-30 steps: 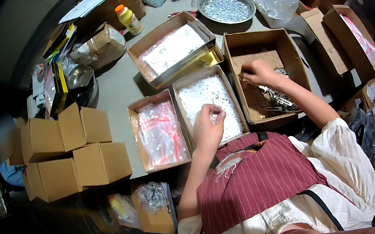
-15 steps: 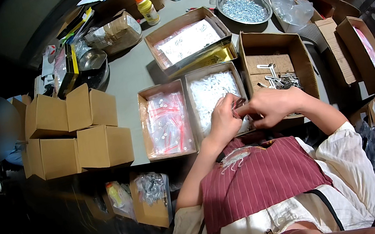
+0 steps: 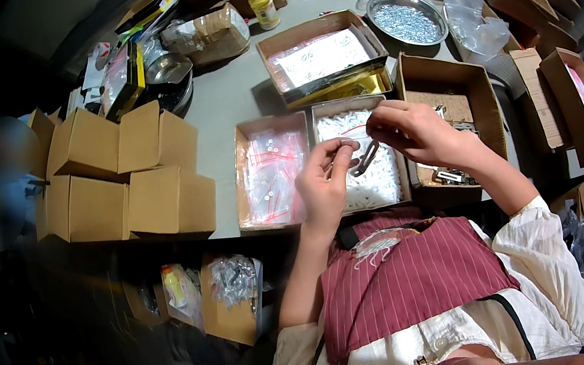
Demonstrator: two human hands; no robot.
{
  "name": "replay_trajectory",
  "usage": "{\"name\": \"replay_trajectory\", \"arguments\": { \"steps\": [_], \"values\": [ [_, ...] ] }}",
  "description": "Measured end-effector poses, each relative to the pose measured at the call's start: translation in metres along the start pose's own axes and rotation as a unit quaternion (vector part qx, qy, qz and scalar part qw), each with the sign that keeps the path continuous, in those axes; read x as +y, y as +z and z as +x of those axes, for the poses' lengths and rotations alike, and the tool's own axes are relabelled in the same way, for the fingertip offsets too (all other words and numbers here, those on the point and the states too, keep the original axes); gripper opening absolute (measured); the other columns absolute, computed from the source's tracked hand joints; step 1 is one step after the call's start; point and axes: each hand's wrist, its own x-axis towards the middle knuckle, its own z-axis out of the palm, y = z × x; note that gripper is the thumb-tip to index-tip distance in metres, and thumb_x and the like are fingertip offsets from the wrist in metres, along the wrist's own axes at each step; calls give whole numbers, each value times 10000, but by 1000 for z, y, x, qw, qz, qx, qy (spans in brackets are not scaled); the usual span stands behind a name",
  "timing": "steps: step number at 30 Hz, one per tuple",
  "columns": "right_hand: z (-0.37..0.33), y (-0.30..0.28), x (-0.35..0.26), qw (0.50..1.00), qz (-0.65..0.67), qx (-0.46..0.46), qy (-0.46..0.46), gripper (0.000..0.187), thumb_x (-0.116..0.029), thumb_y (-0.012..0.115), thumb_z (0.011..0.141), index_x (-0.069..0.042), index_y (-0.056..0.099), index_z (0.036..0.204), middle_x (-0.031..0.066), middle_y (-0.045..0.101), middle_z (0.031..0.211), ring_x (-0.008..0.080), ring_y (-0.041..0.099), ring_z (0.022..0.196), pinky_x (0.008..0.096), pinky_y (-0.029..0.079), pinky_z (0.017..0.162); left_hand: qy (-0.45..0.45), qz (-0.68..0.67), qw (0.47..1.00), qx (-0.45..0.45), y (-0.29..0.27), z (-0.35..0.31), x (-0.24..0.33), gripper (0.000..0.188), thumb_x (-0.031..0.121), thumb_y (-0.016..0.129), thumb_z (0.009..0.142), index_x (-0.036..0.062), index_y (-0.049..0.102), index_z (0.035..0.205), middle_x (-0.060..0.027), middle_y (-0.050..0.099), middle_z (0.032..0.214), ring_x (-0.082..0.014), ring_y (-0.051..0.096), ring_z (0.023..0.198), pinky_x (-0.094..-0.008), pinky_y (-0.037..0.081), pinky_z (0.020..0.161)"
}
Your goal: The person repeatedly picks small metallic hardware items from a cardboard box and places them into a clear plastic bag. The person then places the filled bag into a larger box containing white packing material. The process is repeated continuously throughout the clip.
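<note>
Over the box of small white plastic pieces (image 3: pixel 373 189), my two hands are close together. A dark slotted metal piece (image 3: pixel 365 160) hangs from the pinched fingers of my right hand (image 3: pixel 418 133). The thumb and forefinger of my left hand (image 3: pixel 326 181) are pressed together beside it; what they hold is hidden. A thin red strip (image 3: pixel 354 129), like the closure of a small clear bag, shows between the fingertips of both hands. To the left, an open carton (image 3: pixel 241 190) holds clear zip bags (image 3: pixel 274 158) with red closures. Metal fittings (image 3: pixel 451 175) lie in the carton (image 3: pixel 487 102) under my right forearm.
Open cardboard boxes (image 3: pixel 93 206) are stacked at the left. Behind my hands stands a carton with a white sheet (image 3: pixel 324 57). Farther back are a yellow bottle (image 3: pixel 263 7) and a round metal bowl (image 3: pixel 403 17) of small shiny parts. More cartons (image 3: pixel 570 104) line the right side.
Both hands have moved up from the near edge of the white-piece box and slightly apart. The metal piece and red strip now show between them. The whole view has shifted a little.
</note>
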Motion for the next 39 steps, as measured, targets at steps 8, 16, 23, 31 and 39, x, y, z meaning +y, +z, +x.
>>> {"name": "replay_trajectory", "arguments": {
  "steps": [8, 16, 23, 31, 39],
  "values": [
    [38, 42, -23, 994, 72, -43, -76, 306, -207, 708, 962, 15, 577, 1128, 200, 656, 1023, 402, 655, 968, 459, 532, 833, 82, 245, 965, 51, -43, -21, 32, 100, 73, 637, 982, -16, 673, 952, -105, 722, 779, -105, 696, 735, -272, 529, 635],
    [84, 91, -49, 976, 119, -141, -119, 207, -174, 692, 916, 7, 627, 995, 181, 637, 889, 378, 645, 821, 442, 524, 737, 131, 309, 935, 115, -88, -57, 46, 82, 86, 660, 943, 18, 684, 903, -152, 689, 770, -273, 705, 679, -357, 528, 618],
    [119, 134, -71, 943, 228, -208, -126, 188, -174, 632, 862, 8, 606, 902, 192, 606, 820, 360, 607, 764, 434, 490, 706, 205, 384, 872, 224, -140, -88, 46, 106, 33, 611, 948, -21, 660, 871, -90, 675, 759, -158, 654, 707, -298, 507, 669],
    [146, 209, 29, 964, -86, -232, -102, 372, -323, 721, 893, 19, 622, 1002, 252, 677, 835, 435, 693, 865, 516, 551, 736, -3, 362, 829, 427, -259, -159, -16, 98, 80, 599, 977, 15, 662, 941, -137, 758, 846, -235, 747, 760, -375, 548, 678],
    [152, 221, 58, 966, -96, -232, -53, 191, -199, 655, 910, -21, 711, 950, 217, 715, 868, 420, 706, 863, 507, 559, 763, -39, 447, 815, 367, -255, -150, -39, 180, 125, 594, 1001, 37, 726, 1087, -164, 755, 1009, -362, 722, 944, -437, 559, 836]
  ]
}}
